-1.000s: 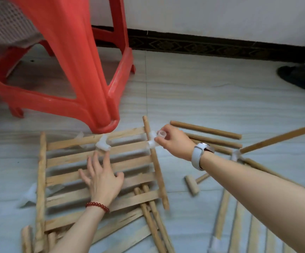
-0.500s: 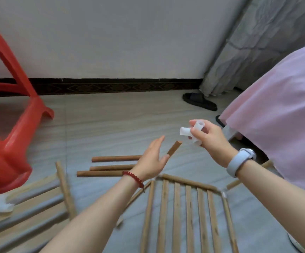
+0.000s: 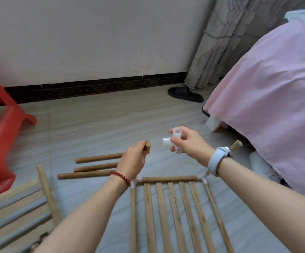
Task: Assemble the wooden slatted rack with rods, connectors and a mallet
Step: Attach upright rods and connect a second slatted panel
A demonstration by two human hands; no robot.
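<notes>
Rod and connector meet mid-air above the floor in the head view: left hand [image 3: 134, 159] wraps a round brown wooden rod [image 3: 147, 144] near its tip, right hand [image 3: 188, 143] pinches a translucent white plastic tee connector [image 3: 173, 140]. Both look light and stiff; the smooth plastic may slip, so hold its barrel.

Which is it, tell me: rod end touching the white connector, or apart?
Apart. The head view shows bare floor between the rod end and the white connector.

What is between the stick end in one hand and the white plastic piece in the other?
Nothing. In the head view only bare floor shows behind the gap between the rod and the connector.
</notes>
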